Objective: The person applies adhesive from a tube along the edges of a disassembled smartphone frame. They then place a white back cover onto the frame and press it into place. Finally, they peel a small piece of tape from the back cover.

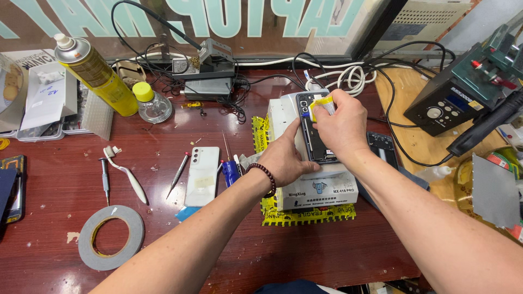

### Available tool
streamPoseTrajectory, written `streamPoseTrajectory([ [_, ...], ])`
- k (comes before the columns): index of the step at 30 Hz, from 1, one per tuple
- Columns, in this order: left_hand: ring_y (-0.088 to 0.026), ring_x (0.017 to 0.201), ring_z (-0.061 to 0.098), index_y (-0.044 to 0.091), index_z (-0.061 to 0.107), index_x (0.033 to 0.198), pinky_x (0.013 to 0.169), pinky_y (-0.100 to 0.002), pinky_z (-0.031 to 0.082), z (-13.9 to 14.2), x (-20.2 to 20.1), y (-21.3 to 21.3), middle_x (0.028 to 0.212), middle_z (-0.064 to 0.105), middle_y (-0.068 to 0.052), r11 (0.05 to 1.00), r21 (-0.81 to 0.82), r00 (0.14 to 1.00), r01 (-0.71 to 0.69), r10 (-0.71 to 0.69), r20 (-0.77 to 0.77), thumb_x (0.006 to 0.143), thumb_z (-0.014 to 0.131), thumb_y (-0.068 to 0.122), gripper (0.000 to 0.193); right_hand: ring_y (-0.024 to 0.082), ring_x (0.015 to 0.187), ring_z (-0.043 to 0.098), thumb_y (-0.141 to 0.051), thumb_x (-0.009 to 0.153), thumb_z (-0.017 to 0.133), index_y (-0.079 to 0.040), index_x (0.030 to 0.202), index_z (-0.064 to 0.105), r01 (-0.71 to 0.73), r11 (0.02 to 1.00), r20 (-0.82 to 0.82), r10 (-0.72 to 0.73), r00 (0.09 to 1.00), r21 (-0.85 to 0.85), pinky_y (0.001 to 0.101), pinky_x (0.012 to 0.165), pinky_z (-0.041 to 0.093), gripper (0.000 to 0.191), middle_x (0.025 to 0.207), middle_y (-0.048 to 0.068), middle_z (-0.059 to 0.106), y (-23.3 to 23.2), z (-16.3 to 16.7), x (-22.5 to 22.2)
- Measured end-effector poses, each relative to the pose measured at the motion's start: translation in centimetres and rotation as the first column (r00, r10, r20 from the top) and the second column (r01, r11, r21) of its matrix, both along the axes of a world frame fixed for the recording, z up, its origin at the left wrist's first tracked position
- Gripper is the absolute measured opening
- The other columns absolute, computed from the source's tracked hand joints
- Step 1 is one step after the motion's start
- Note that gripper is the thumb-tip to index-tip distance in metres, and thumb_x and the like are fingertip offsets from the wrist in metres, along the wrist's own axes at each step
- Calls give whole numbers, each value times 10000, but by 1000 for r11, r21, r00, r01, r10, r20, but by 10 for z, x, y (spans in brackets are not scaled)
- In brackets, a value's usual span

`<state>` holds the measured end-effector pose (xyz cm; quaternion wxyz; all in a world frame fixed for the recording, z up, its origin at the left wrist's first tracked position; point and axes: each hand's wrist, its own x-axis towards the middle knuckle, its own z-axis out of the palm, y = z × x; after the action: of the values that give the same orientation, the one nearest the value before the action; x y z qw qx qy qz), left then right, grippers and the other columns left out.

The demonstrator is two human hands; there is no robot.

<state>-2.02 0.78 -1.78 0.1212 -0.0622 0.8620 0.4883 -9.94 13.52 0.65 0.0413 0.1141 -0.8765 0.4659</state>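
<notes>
Both forearms reach up-frame to the phone [315,130], lengthwise away: left hand [283,158] steadies its left edge, right hand [340,128] pinches a yellow cloth [321,104] on top.

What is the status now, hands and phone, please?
Left hand steadies opened phone on white heating box. Right hand pinches yellow strip at phone's top. Nothing blocking.

Dark red wooden bench [327,256] w/ tape roll [111,237] near left, white phone back [202,176] & screwdriver [178,175] mid, yellow spray can [97,74] far left, white heating box [305,163] centre, black station [455,103] far right.
</notes>
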Motion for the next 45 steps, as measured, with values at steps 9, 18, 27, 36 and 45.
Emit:
streamPoseTrajectory([
  [9, -266, 922, 741, 48, 130, 1610, 858, -366, 579, -7, 1, 1, 945, 745, -148, 1000, 2, 1000, -25, 25, -9, 636, 929, 310, 1287, 190, 688, 783, -93, 893, 721, 18, 871, 649, 0, 1000, 10, 1, 1000, -19, 310, 551, 610, 134, 796, 129, 753, 0, 1, 3],
  [18, -260, 920, 747, 43, 127, 1614, 852, -359, 585, -4, 1, 1, 950, 747, -151, 1000, 12, 1000, -23, 22, 15, 643, 922, 296, 1280, 189, 697, 788, -97, 892, 716, 7, 904, 667, 14, 1000, 55, -14, 998, 1, 312, 574, 610, 116, 802, 128, 760, 1, 5, 8],
  [27, -265, 928, 739, 37, 131, 1608, 859, -360, 579, -4, 0, 0, 957, 744, -155, 1000, -3, 1000, -26, 26, 9, 637, 934, 295, 1286, 186, 697, 788, -100, 893, 710, 0, 926, 681, -7, 1000, 22, 7, 1000, -8, 307, 575, 610, 110, 818, 120, 768, 3, 5, 10],
  [36, -269, 943, 737, 46, 135, 1610, 866, -361, 581, -8, -2, 0, 971, 742, -162, 1000, 1, 1000, -28, 28, 3, 628, 934, 292, 1290, 180, 713, 788, -90, 885, 711, 1, 947, 693, 3, 1000, 38, -2, 999, -13, 308, 586, 623, 112, 834, 119, 773, 4, 6, 15],
  [45, -260, 944, 733, 61, 134, 1612, 863, -359, 580, -7, -1, 0, 978, 735, -155, 999, 10, 999, -34, 34, 6, 630, 939, 294, 1291, 176, 727, 789, -76, 883, 716, 4, 952, 692, -9, 1000, 57, 10, 998, -14, 299, 592, 631, 109, 858, 110, 777, 6, 5, 15],
])
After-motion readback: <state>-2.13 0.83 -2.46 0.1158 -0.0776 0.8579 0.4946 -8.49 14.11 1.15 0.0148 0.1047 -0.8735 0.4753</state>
